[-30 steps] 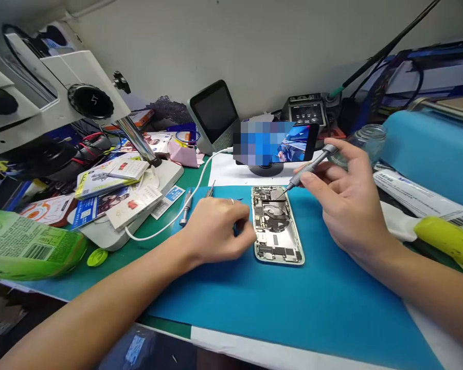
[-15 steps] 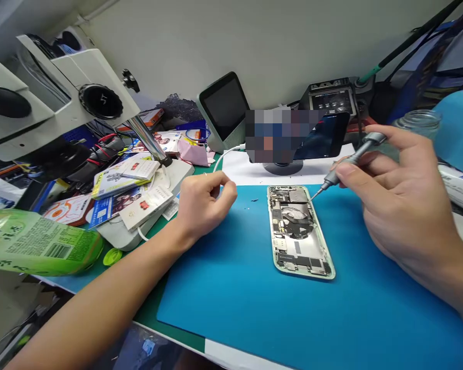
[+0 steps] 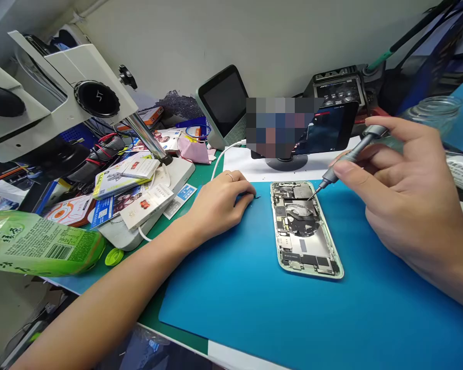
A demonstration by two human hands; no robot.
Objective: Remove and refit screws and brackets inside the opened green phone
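Note:
An opened phone with a pale green frame lies on the blue mat, its inner parts showing. My right hand is closed around a grey precision screwdriver, held at a slant. The driver's thin tip is at the phone's upper right inside; whether it touches cannot be made out. My left hand rests on the mat left of the phone, thumb and forefinger drawn together. Right at those fingertips is a tiny dark piece; whether it is gripped is unclear.
A microscope stands at the left over boxes and cards. A green bottle lies at the near left beside a green cap. Behind the mat are a smart display and a propped phone. A glass jar stands right.
My left hand has moved right to the tiny dark piece, its fingers reaching further out. The screwdriver tip has shifted from the phone's right edge to farther inside. The view has shifted slightly.

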